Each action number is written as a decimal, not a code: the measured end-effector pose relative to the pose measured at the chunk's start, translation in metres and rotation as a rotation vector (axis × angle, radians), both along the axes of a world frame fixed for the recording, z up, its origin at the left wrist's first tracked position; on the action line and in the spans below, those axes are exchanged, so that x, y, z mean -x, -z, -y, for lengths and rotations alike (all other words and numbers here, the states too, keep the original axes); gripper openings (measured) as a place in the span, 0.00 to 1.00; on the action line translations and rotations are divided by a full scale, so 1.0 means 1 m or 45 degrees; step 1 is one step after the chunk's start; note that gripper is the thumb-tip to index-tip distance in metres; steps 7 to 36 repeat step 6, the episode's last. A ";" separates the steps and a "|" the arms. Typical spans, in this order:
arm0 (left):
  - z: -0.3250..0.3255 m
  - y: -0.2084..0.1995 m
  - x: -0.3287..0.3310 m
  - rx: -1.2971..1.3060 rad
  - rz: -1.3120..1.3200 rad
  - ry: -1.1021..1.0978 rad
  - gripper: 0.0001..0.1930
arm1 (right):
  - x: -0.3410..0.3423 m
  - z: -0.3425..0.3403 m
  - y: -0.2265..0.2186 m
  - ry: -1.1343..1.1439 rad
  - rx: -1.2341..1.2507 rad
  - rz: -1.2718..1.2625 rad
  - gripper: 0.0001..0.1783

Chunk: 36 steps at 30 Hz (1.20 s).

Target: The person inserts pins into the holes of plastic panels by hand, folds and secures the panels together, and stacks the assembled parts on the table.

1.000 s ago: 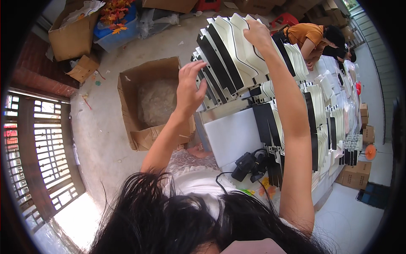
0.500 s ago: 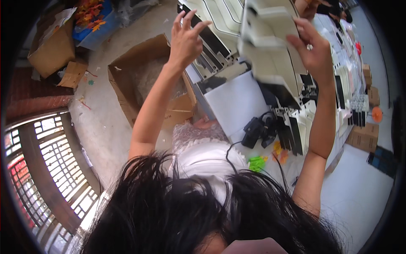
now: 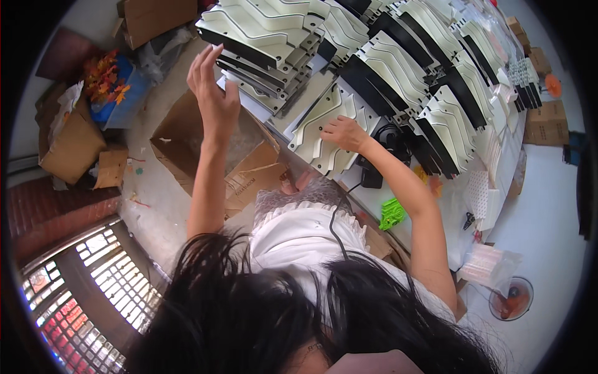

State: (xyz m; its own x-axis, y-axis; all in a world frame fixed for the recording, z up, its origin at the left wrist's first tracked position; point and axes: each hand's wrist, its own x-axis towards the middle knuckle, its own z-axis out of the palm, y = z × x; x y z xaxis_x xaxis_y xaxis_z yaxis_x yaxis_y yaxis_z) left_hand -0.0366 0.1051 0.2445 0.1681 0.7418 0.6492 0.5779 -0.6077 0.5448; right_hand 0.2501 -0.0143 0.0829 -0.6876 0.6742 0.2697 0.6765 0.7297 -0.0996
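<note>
A cream moulded panel (image 3: 316, 119) with stepped ridges and small dark holes lies flat at the near edge of the table. Over its right part is my right hand (image 3: 347, 133), fingers curled and pressed together; whatever they may hold is hidden beneath them. My left hand (image 3: 213, 96) is raised with fingers apart and holds nothing. It is nearest the front left corner of a stack of similar cream panels (image 3: 261, 31) with black sides. I cannot tell whether the fingertips touch that stack.
More black-sided panels (image 3: 392, 71) fill the table's far and right parts. Beside the near panel are a black device with a cable (image 3: 372, 176) and a bright green item (image 3: 392, 214). An open cardboard box (image 3: 180, 140) stands on the floor at left, near a blue bin (image 3: 121, 103) with orange leaves.
The panel that my right hand held up and tilted now lies flat on the table. My right hand has come down and left, its fingers now curled. The whole view has shifted.
</note>
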 end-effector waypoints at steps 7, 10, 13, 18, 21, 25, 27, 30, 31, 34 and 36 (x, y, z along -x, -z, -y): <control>0.048 -0.013 0.010 0.192 0.360 0.251 0.28 | -0.017 0.015 0.037 0.584 0.199 -0.012 0.17; 0.048 -0.013 0.010 0.192 0.360 0.251 0.28 | -0.017 0.015 0.037 0.584 0.199 -0.012 0.17; 0.048 -0.013 0.010 0.192 0.360 0.251 0.28 | -0.017 0.015 0.037 0.584 0.199 -0.012 0.17; 0.048 -0.013 0.010 0.192 0.360 0.251 0.28 | -0.017 0.015 0.037 0.584 0.199 -0.012 0.17; 0.048 -0.013 0.010 0.192 0.360 0.251 0.28 | -0.017 0.015 0.037 0.584 0.199 -0.012 0.17; 0.048 -0.013 0.010 0.192 0.360 0.251 0.28 | -0.017 0.015 0.037 0.584 0.199 -0.012 0.17; 0.048 -0.013 0.010 0.192 0.360 0.251 0.28 | -0.017 0.015 0.037 0.584 0.199 -0.012 0.17; 0.048 -0.013 0.010 0.192 0.360 0.251 0.28 | -0.017 0.015 0.037 0.584 0.199 -0.012 0.17; 0.048 -0.013 0.010 0.192 0.360 0.251 0.28 | -0.017 0.015 0.037 0.584 0.199 -0.012 0.17; 0.048 -0.013 0.010 0.192 0.360 0.251 0.28 | -0.017 0.015 0.037 0.584 0.199 -0.012 0.17; 0.048 -0.013 0.010 0.192 0.360 0.251 0.28 | -0.017 0.015 0.037 0.584 0.199 -0.012 0.17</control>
